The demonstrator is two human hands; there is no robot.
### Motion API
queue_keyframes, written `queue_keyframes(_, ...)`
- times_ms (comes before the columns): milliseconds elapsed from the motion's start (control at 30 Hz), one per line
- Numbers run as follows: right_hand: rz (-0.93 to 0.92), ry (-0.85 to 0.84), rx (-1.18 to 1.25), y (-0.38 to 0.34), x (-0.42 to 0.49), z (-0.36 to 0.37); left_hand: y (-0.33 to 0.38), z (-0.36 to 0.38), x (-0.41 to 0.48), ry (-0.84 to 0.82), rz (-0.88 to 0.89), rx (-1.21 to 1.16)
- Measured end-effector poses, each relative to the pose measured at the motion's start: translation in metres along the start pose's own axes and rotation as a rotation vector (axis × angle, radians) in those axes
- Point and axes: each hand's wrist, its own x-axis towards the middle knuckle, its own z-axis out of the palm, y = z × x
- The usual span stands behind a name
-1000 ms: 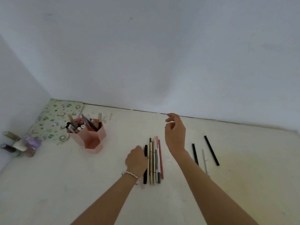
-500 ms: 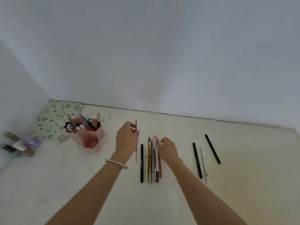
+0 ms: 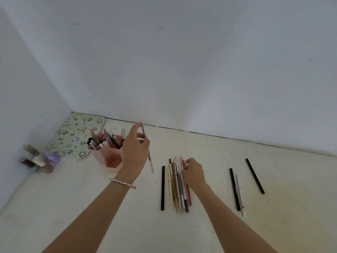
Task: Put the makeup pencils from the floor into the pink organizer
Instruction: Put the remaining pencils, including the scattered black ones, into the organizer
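Observation:
The pink organizer (image 3: pixel 107 157) stands on the floor at the left, with several pens and brushes sticking out of it. Just to its right, my left hand (image 3: pixel 134 152) holds a thin grey makeup pencil (image 3: pixel 149 159) almost upright above the floor. A bundle of makeup pencils (image 3: pixel 176 187) lies side by side in the middle, a black one (image 3: pixel 162 188) slightly apart on its left. My right hand (image 3: pixel 193 173) rests on the right side of the bundle, fingers curled onto a pink pencil; the grip is hidden.
Three more pencils lie to the right: a black one (image 3: pixel 234 189), a white one (image 3: pixel 240 195) and another black one (image 3: pixel 254 175). A floral pouch (image 3: pixel 76 134) fills the corner, small bottles (image 3: pixel 39 158) stand by the left wall, and the back wall is close.
My left hand lifted a grey pencil from the bundle and carried it left, close to the organizer. My right hand dropped from the air onto the bundle.

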Motion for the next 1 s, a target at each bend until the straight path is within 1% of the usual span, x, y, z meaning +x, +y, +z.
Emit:
queue_keyframes(100,0.020,0.000,0.039,-0.006,0.002,-0.006,0.005,-0.002,-0.002,-0.010,0.054,-0.060)
queue_keyframes(167,0.005,0.055,0.093,-0.018,0.006,-0.019,0.009,-0.008,0.000,0.009,0.116,-0.086)
queue_keyframes(300,-0.147,0.183,0.307,-0.061,0.009,-0.055,0.020,-0.040,0.023,0.183,0.223,0.000)
queue_keyframes(367,-0.226,0.204,0.424,-0.083,0.006,-0.064,0.022,-0.059,0.036,0.277,0.254,0.081)
queue_keyframes(433,-0.285,0.225,0.536,-0.103,-0.001,-0.065,0.017,-0.075,0.046,0.338,0.272,0.160)
queue_keyframes(533,-0.347,0.268,0.671,-0.126,-0.011,-0.058,0.006,-0.083,0.052,0.309,0.278,0.261)
queue_keyframes(600,-0.381,0.270,0.721,-0.135,-0.016,-0.050,-0.003,-0.083,0.054,0.268,0.288,0.378)
queue_keyframes(700,-0.443,0.262,0.745,-0.146,-0.023,-0.034,-0.014,-0.088,0.055,0.182,0.266,0.662)
queue_keyframes(733,-0.481,0.271,0.747,-0.151,-0.025,-0.029,-0.016,-0.091,0.056,0.181,0.257,0.718)
queue_keyframes(767,-0.525,0.287,0.745,-0.156,-0.026,-0.024,-0.015,-0.094,0.057,0.202,0.252,0.723)
queue_keyframes(900,-0.714,0.337,0.682,-0.183,-0.027,0.000,0.004,-0.115,0.057,0.356,0.278,0.574)
queue_keyframes(1000,-0.769,0.281,0.546,-0.195,-0.021,0.027,0.016,-0.128,0.052,0.378,0.285,0.482)
